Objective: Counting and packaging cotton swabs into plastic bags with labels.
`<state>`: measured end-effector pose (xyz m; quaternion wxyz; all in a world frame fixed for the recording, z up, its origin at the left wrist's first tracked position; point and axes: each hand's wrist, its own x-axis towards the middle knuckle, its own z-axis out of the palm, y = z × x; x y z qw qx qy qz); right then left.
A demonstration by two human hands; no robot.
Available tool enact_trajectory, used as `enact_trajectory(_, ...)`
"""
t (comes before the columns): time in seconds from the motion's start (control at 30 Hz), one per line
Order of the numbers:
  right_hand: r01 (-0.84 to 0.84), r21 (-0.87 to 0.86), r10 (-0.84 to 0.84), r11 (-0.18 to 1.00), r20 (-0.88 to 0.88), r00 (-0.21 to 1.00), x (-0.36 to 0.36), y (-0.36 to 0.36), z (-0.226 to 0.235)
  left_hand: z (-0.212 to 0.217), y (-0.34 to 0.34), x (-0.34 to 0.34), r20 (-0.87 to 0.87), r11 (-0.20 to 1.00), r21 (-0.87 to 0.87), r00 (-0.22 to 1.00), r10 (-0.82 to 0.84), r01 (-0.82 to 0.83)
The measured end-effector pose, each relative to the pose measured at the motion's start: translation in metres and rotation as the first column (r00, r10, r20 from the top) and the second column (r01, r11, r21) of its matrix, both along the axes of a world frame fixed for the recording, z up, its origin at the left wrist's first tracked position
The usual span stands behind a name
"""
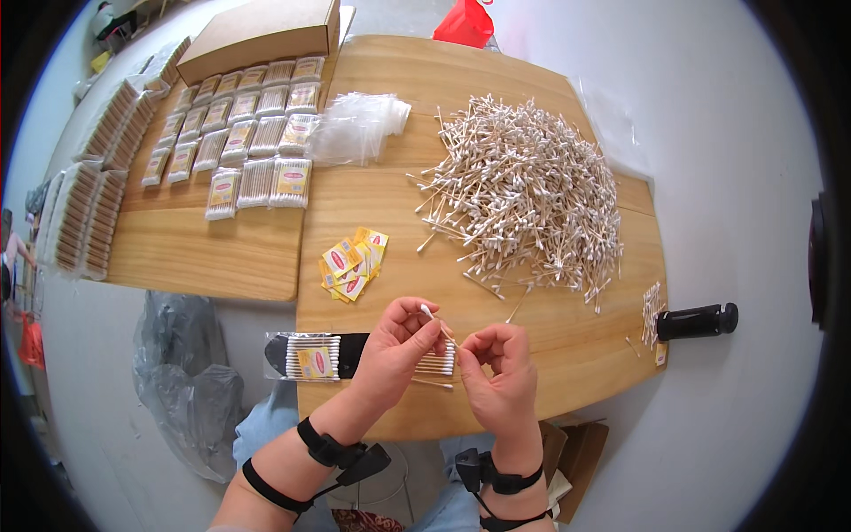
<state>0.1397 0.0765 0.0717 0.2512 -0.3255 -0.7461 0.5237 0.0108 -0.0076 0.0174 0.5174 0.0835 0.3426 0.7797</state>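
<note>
Two light-brown wooden tabletops stood side by side, the right one reaching further toward the viewer than the left one. Around them spread a smooth, pale grey floor. A crumpled grey plastic bag lay at the near left, a bright red bag showed beyond the far edge, and a brown cardboard box sat low under the right side. Bright light filled the room, with soft shadows.
</note>
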Motion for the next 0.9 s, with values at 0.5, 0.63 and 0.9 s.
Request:
enact_trajectory(0.5, 0.058, 0.177, -0.050, 0.982, -0.046, 0.998, 0.002, 0.003, -0.014, -0.009, 0.005, 0.001, 0.068, 0.998, 0.049, 0.997, -0.039, 0.036)
enact_trajectory(0.63, 0.014, 0.137, -0.004, 0.990, -0.072, 0.997, -0.006, 0.005, -0.009, 0.000, -0.004, -0.007, -0.061, 0.995, -0.100, 0.998, 0.014, -0.021)
enact_trajectory(0.9, 0.753, 0.208, -0.766, 0.624, -0.024, 0.642, 0.115, 0.123, -0.044, -0.004, -0.004, 0.001, -0.554, 0.982, -0.148, 0.833, 0.014, -0.115)
